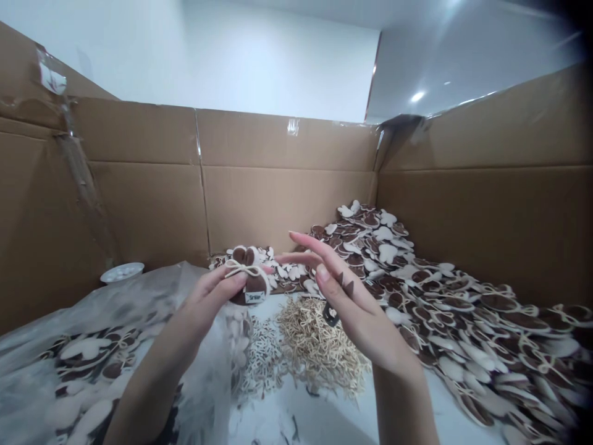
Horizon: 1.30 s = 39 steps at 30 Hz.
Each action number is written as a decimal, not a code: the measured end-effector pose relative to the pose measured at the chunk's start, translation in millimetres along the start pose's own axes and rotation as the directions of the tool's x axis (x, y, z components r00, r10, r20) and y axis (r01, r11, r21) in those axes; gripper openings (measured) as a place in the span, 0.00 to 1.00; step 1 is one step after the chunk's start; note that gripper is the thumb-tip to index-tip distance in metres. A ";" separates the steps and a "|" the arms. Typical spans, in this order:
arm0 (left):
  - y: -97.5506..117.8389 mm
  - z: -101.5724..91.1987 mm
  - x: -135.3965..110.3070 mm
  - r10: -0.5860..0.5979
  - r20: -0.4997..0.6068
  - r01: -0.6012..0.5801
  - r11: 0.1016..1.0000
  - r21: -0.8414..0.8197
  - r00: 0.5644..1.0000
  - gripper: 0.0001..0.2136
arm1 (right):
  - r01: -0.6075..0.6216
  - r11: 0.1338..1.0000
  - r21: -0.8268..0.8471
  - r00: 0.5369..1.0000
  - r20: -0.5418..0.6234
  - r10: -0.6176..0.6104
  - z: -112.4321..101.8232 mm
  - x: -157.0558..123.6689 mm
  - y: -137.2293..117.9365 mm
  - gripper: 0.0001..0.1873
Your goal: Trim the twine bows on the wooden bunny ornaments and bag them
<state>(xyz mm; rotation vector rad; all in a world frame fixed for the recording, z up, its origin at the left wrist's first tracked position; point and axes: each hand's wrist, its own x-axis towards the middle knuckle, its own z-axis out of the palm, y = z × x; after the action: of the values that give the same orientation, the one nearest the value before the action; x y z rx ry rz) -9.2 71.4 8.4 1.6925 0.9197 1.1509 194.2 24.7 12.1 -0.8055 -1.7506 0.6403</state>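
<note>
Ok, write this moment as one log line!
left hand: holds brown-and-white eared fabric piece | right hand: fingers extended, dark unclear object by thumb | nearby: tan cord heap

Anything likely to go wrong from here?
The dark pointed tool, seemingly tucked in the spread right hand, might snag the string bow on the brown-and-white piece the left hand pinches.

The bow pile borders the heap of small black-and-white pieces, so they could mix.

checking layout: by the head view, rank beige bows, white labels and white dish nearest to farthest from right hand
1. Beige bows, just below the right hand.
2. White labels, left of the bows.
3. White dish, far left.
</note>
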 end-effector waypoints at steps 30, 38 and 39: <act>-4.9 15.1 5.7 0.069 0.146 -0.104 0.962 0.251 0.987 0.13 | 0.061 0.850 -0.523 0.998 0.010 -0.066 13.6 20.3 19.4 0.14; -9.3 17.5 4.4 0.032 0.128 -0.079 0.920 0.384 0.991 0.12 | 0.033 0.824 -0.565 0.998 0.061 0.002 12.2 26.7 31.3 0.16; -10.1 17.7 5.2 0.032 0.129 -0.080 0.917 0.391 0.991 0.12 | 0.032 0.836 -0.547 0.997 0.074 0.011 11.5 27.1 32.6 0.15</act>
<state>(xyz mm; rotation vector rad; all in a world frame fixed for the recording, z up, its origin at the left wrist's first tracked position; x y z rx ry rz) 8.2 75.2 -2.9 2.1012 1.0874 0.9276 184.3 65.8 0.3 -1.1720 -2.0384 0.1446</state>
